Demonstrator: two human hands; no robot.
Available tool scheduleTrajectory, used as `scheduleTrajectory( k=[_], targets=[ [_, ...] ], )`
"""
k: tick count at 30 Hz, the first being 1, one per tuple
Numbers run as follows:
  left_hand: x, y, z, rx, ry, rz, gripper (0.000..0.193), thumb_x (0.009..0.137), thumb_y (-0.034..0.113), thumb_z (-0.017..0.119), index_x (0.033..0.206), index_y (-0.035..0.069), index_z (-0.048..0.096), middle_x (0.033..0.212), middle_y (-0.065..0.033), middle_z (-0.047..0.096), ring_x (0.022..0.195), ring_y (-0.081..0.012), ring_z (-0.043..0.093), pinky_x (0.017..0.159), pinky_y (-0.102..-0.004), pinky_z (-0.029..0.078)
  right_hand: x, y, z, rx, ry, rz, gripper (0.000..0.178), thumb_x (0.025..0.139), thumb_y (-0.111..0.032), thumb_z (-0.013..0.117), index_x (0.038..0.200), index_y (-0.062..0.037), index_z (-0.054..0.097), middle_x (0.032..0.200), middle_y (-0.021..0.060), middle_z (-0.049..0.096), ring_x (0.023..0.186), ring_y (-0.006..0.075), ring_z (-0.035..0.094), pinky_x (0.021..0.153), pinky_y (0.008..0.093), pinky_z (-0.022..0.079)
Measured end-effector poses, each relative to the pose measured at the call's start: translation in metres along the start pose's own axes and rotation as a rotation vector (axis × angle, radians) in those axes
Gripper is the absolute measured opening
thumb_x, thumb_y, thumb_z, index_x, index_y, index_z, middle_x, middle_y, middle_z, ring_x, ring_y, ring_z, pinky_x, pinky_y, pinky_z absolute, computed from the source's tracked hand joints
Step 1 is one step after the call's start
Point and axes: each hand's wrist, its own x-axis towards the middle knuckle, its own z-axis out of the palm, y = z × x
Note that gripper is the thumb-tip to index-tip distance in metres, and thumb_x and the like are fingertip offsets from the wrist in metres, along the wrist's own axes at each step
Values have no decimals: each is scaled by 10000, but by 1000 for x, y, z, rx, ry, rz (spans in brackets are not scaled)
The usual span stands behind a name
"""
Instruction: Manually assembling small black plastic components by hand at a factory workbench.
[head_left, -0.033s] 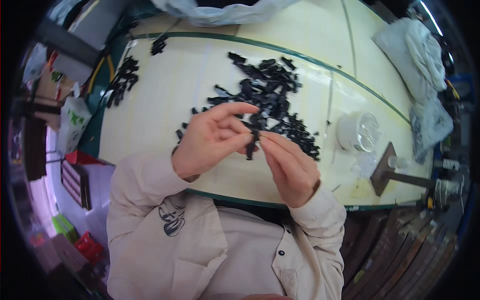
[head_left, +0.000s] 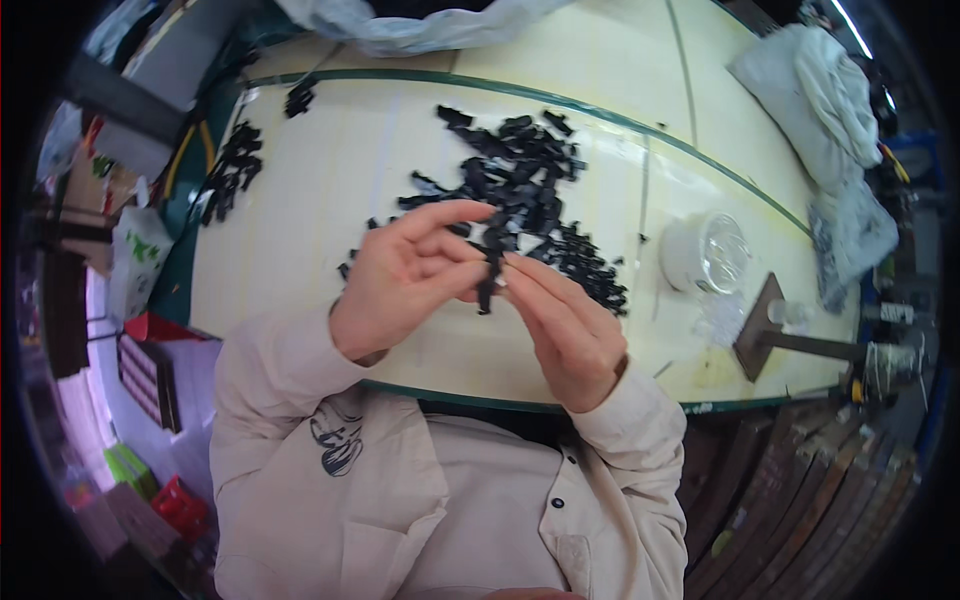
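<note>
A short black strip (head_left: pixel 486 296) hangs down between my two hands, in front of a loose heap of similar black pieces (head_left: pixel 515 165). My left hand (head_left: pixel 400 280) pinches the strip's upper part between thumb and fingertips, its index finger stretched out above. From the other side my right hand (head_left: pixel 570 325) meets it, thumb and fingers pressed together at the strip's edge. Whether something smaller is also between the right fingertips is hidden. Both hands are over the near part of the pale table (head_left: pixel 310 210).
A clear-mouthed white tub (head_left: pixel 690 255) stands at the right, with small clear bits (head_left: pixel 717 320) beside it. Near the right edge is a metal stand (head_left: pixel 765 330). Smaller black clusters (head_left: pixel 235 170) lie far left. Plastic bags (head_left: pixel 815 110) sit at the back right.
The whole view has shifted slightly, so the table and hands appear a little farther left. My grip on the black strip looks the same.
</note>
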Motion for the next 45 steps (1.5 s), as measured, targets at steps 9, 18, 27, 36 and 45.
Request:
scheduleTrajectory(
  k=[9,18,27,36,45],
  targets=[
    [-2,26,-154,604,495,-41,305,836,44,609,1134,-12,570,860,-48,653,725,-49,594,645,-164,489,-32,15,-56,-472,93,379,251,719,37,666,963,-19,642,898,119,624,768,249,606,647,313,494],
    [-6,22,-185,1244,933,224,231,780,56,677,999,-1,630,834,-70,660,687,-117,612,607,-209,485,-14,28,-31,-511,-174,302,137,712,-17,656,845,-29,622,833,84,582,783,253,557,649,347,469],
    [17,14,-47,1063,407,613,180,758,45,682,936,38,653,908,-98,640,762,-201,616,565,-260,523,-14,32,-29,-455,-155,406,97,741,-17,639,838,-10,631,821,118,600,763,306,580,670,359,466],
    [23,-5,-26,1024,159,609,151,746,57,688,881,13,635,851,-101,637,751,-229,593,603,-308,485,-4,37,-40,-459,-315,532,101,723,-10,645,822,-9,628,799,125,592,714,313,585,649,362,467],
    [26,-1,-27,990,188,577,166,729,54,701,880,20,643,856,-94,636,756,-230,585,619,-303,483,0,35,-46,-237,-35,624,90,804,9,587,880,14,635,799,144,603,709,264,623,614,304,484]
  ],
)
